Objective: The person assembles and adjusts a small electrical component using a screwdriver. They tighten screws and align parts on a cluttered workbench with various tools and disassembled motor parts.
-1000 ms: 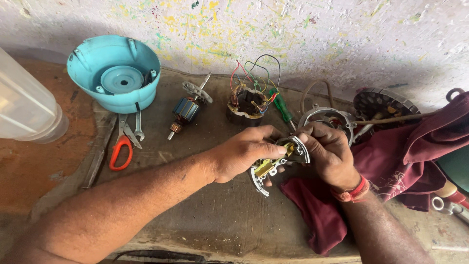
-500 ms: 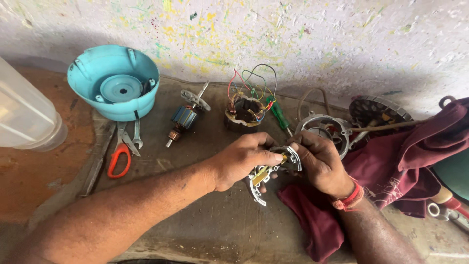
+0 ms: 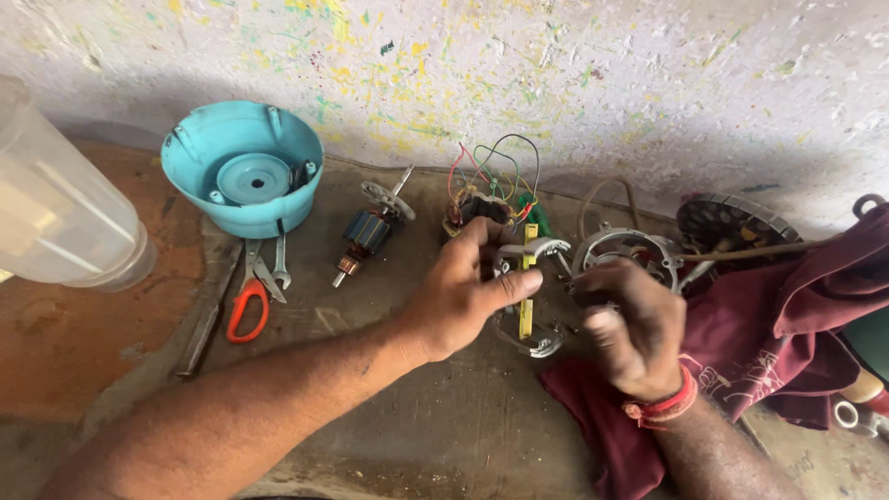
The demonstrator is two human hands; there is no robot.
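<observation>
Plastic jar [image 3: 65, 218], clear and lying tilted, fills the far left edge of the table [image 3: 444, 426]. Next to it stands one turquoise bowl-shaped housing [image 3: 243, 167], open side up, with a round raised disc in its middle and nothing loose that I can make out inside. Just below it lie one pair of orange-handled pliers [image 3: 248, 301] and one small spanner [image 3: 281, 264], and to the right one motor armature [image 3: 369, 233] with a copper end. One wound stator [image 3: 482, 199] trailing red, green and dark wires sits by the wall.

The left hand [image 3: 463, 296] reaches in from the lower left, forearm stretched across the table, fingers curled and thumb pressed against a metal bracket frame [image 3: 528, 296] with a yellow strip down it, which it grips just above the table. The right hand [image 3: 630, 329], wearing a red thread band at the wrist, comes up from the lower right, fingers bent together, pinching a small part I cannot make out beside the frame. One round metal end cover [image 3: 630, 250] lies behind it, and one maroon cloth [image 3: 778, 343] spreads to the right.
</observation>
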